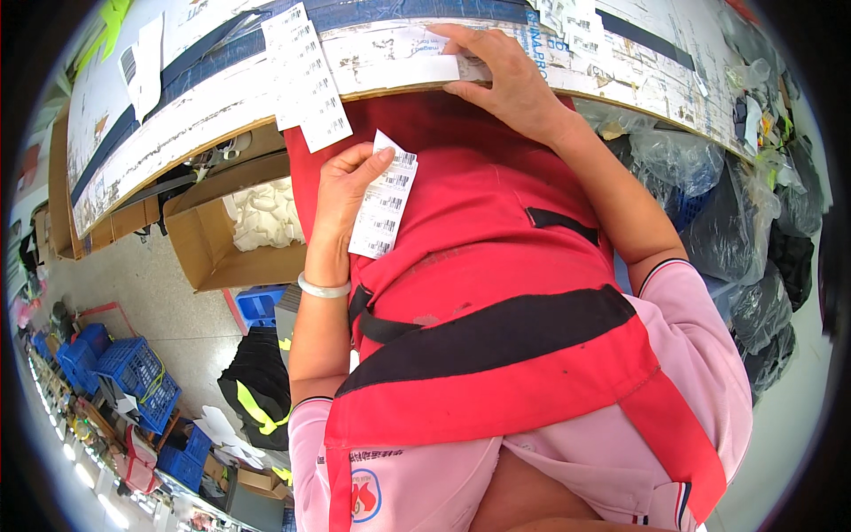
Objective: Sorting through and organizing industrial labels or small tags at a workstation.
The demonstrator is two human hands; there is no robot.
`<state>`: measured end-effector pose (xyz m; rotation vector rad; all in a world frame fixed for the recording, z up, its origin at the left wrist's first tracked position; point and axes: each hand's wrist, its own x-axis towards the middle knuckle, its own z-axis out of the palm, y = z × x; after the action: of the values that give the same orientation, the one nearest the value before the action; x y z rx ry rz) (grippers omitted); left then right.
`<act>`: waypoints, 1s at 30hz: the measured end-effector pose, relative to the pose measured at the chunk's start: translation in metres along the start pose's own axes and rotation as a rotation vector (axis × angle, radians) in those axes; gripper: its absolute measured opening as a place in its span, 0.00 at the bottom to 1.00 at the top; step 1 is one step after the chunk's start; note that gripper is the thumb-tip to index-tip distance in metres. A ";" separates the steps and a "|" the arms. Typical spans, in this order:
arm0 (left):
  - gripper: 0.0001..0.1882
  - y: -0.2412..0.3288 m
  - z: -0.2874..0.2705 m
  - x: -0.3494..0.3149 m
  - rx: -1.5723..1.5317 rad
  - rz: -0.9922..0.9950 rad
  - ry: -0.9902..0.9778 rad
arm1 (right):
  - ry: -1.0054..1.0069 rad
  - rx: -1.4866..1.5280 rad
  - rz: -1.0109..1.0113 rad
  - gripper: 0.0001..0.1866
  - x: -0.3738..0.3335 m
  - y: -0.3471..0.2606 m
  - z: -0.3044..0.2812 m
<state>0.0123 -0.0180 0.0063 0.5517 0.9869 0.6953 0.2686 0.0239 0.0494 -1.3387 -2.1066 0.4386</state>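
Note:
My left hand (341,191) holds a narrow white strip of barcode labels (384,206) against my red apron, thumb on its upper end. My right hand (501,73) rests flat on the edge of a worn cardboard-topped table (177,124), fingers pressing a white paper label (417,64) onto it. Another strip of barcode labels (306,75) hangs over the table edge between the two hands. A pale bangle sits on my left wrist.
An open cardboard box (206,244) with white foam pieces stands below the table at left. Blue plastic crates (133,372) line the floor at lower left. Dark and clear plastic bags (736,222) pile up at right. More label sheets lie on the table top.

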 end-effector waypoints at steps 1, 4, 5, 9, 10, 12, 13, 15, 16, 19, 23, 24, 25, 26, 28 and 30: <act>0.05 0.000 -0.001 0.000 -0.008 0.005 -0.002 | 0.000 0.000 -0.001 0.33 0.000 0.000 0.000; 0.05 -0.001 -0.003 0.001 -0.016 0.005 -0.013 | -0.031 -0.018 0.011 0.33 0.000 -0.001 0.000; 0.05 -0.001 -0.003 0.001 -0.016 0.006 -0.013 | -0.035 -0.021 0.020 0.33 0.000 -0.001 0.000; 0.06 -0.001 -0.003 0.001 -0.032 0.015 -0.013 | 0.079 0.053 0.048 0.25 0.002 -0.008 0.000; 0.06 -0.002 -0.003 0.001 -0.035 0.014 -0.017 | 0.079 0.054 0.044 0.25 0.004 -0.011 -0.001; 0.06 -0.002 -0.004 0.000 -0.035 0.015 -0.012 | 0.133 0.302 0.203 0.13 0.009 -0.015 -0.003; 0.06 -0.001 -0.003 0.000 -0.033 0.012 -0.012 | 0.135 0.302 0.201 0.13 0.012 -0.014 -0.003; 0.06 -0.001 -0.001 0.000 -0.036 0.009 -0.003 | 0.000 0.672 0.454 0.10 0.018 -0.012 -0.003; 0.06 -0.001 -0.001 0.000 -0.042 0.004 0.009 | -0.001 0.673 0.450 0.10 0.019 -0.011 -0.002; 0.06 -0.002 -0.002 0.002 -0.035 0.016 0.011 | -0.135 0.642 0.542 0.10 0.022 -0.010 -0.001; 0.06 0.000 -0.002 0.001 -0.025 0.009 0.009 | -0.185 0.622 0.597 0.10 0.025 -0.009 -0.001; 0.06 -0.001 -0.003 0.001 -0.026 0.007 0.010 | -0.202 0.609 0.602 0.11 0.026 -0.009 -0.001; 0.06 -0.001 -0.003 0.002 -0.027 0.006 0.008 | -0.201 0.609 0.604 0.11 0.028 -0.009 -0.001; 0.06 -0.001 -0.003 0.002 -0.029 0.005 0.007 | -0.208 0.609 0.591 0.11 0.029 -0.010 -0.001; 0.06 0.000 -0.003 0.002 -0.026 0.005 0.012 | -0.213 0.610 0.580 0.11 0.031 -0.010 0.000; 0.06 -0.001 -0.002 0.003 -0.023 0.006 0.017 | -0.237 0.580 0.574 0.11 0.033 -0.010 0.000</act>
<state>0.0115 -0.0163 0.0032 0.5292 0.9923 0.7169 0.2516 0.0490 0.0648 -1.5496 -1.5312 1.3821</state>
